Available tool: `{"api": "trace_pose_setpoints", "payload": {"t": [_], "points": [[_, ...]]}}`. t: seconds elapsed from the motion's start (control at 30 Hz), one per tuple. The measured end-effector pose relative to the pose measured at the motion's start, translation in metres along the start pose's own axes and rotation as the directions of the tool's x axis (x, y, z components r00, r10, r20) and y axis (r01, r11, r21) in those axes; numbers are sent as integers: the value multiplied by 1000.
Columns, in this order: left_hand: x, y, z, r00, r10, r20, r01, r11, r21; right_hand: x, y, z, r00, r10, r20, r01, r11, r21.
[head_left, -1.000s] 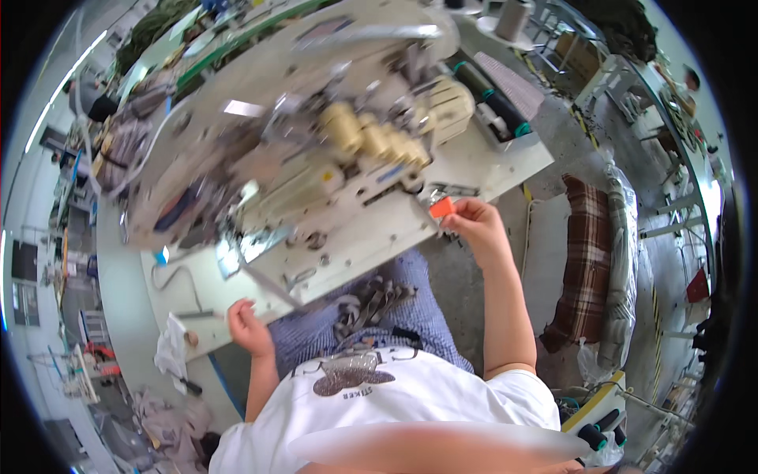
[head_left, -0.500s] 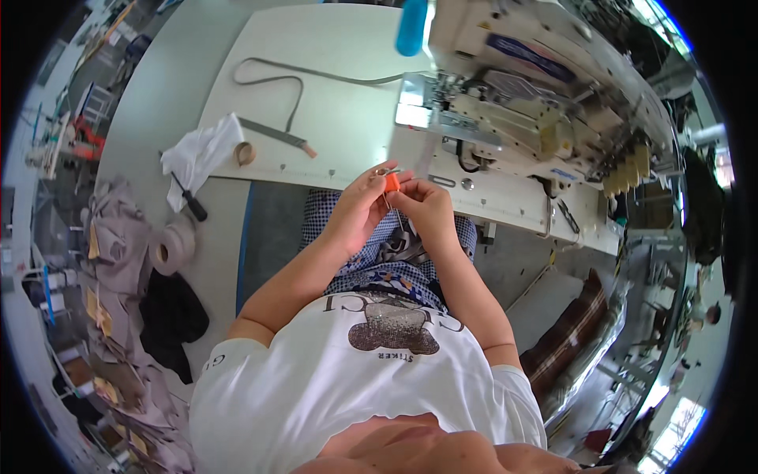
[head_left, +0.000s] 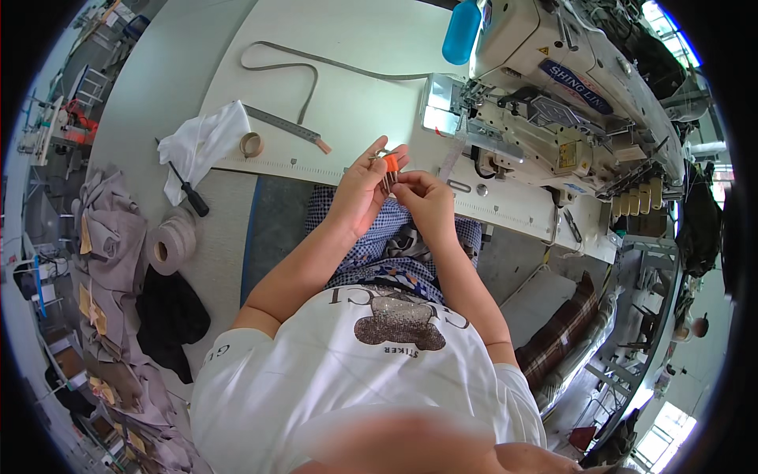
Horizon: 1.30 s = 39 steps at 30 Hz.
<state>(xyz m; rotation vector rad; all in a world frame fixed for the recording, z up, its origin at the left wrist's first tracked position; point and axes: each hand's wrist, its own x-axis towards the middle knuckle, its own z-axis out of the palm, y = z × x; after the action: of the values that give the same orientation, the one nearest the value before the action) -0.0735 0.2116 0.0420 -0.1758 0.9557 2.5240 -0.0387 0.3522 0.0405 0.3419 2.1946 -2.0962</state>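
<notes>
Above my lap, in front of the table's near edge, my left hand (head_left: 357, 196) grips a small orange and metal piece (head_left: 391, 163) between thumb and fingers. Thin metal prongs stick out below its orange part. From the other side my right hand (head_left: 432, 207) closes in a pinch at the lower end of these prongs. Whether the right fingertips hold a separate small part is too fine to make out. Beyond the hands, to the right, stands an industrial sewing machine (head_left: 545, 87) on the pale table (head_left: 355, 110).
A grey strap (head_left: 304, 59) curls over the table beside a metal ruler (head_left: 276, 120). To the left lie a white cloth (head_left: 201, 146), a tape roll (head_left: 251, 144), a screwdriver (head_left: 192, 197), a large roll (head_left: 172, 241) and black fabric (head_left: 170, 316). Scissors (head_left: 572, 225) rest at the right.
The view has shifted slightly, so the sewing machine sits further right. My right fingers have slid down from beside the orange part to the prongs' lower end.
</notes>
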Motion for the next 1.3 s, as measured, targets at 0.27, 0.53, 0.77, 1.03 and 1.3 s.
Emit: {"api": "trace_pose_setpoints", "payload": {"t": [0.27, 0.53, 0.77, 1.03, 1.3], "points": [[-5, 1, 6, 994, 101, 50, -108, 979, 173, 8, 3, 12, 999, -10, -53, 13, 998, 60], [-2, 5, 5, 986, 161, 36, -164, 946, 278, 13, 5, 23, 993, -84, -84, 88, 995, 46], [17, 11, -2, 980, 194, -54, -173, 947, 272, 28, 9, 35, 989, -97, -114, 99, 995, 9], [32, 10, -4, 973, 213, -86, -181, 941, 286, 37, 10, 36, 987, -111, -112, 102, 992, -75], [36, 11, -13, 983, 174, -52, -153, 949, 274, 41, 17, 36, 991, -36, -129, 41, 998, 37]]}}
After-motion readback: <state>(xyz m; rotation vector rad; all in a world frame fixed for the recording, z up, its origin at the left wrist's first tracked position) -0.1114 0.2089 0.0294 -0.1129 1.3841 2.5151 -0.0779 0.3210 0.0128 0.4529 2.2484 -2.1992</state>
